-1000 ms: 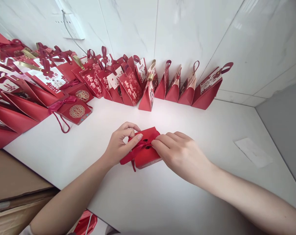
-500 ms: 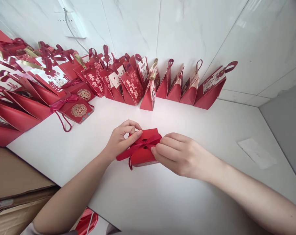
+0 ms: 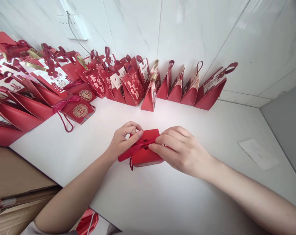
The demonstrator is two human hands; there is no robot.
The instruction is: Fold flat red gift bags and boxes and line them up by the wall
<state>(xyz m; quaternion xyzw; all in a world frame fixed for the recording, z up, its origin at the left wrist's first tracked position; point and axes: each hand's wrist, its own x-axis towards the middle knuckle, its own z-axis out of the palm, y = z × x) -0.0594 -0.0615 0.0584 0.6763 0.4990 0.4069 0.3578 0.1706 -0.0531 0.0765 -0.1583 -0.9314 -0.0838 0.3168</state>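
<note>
Red gift box (image 3: 148, 157) at frame centre, right end hidden under right hand (image 3: 184, 151). Left hand (image 3: 122, 142) and right both pinch its ribbon (image 3: 130, 151); right hand now reaches further over the box than before

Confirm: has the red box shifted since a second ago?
No. The red box keeps the same gap from the row of gift bags behind it; left hand and right hand hold its ribbon.
</note>
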